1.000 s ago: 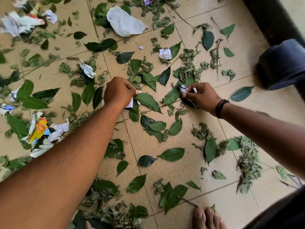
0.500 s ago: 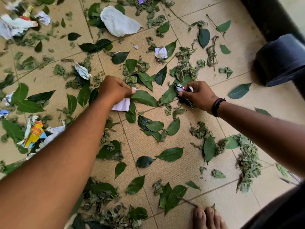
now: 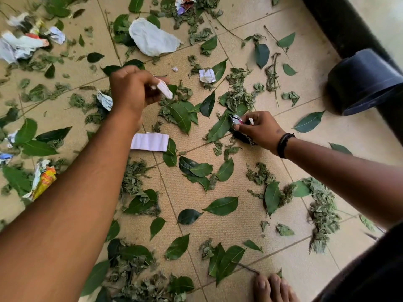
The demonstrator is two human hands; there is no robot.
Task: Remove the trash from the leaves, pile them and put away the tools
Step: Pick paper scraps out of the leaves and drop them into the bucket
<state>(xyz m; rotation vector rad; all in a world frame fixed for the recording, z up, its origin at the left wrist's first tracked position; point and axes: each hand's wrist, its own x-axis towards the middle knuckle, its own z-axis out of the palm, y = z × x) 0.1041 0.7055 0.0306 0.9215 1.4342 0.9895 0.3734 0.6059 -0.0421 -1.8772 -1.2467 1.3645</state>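
1. Our left hand [image 3: 133, 90] is raised off the floor, its fingers curled round a small white scrap of paper [image 3: 164, 90]; the grip looks light, so we judge the scrap could slip back among the leaves.
2. Our right hand [image 3: 259, 129] pinches a crumpled silver-and-pink wrapper [image 3: 236, 120], low against the tan tiled floor [image 3: 239, 227]. A long green leaf [image 3: 219, 128] touches it and may come up with it.
3. A flat white paper strip [image 3: 150, 142] lies just beside our left forearm and could be brushed under foliage.
4. More trash sits well apart: a crumpled white sheet [image 3: 152, 40], a small folded paper [image 3: 207, 75], an orange-and-white wrapper [image 3: 42, 182]. We could easily overlook some among the scattered green leaves [image 3: 222, 205].
5. A black bucket [image 3: 362, 81] stands at the right.
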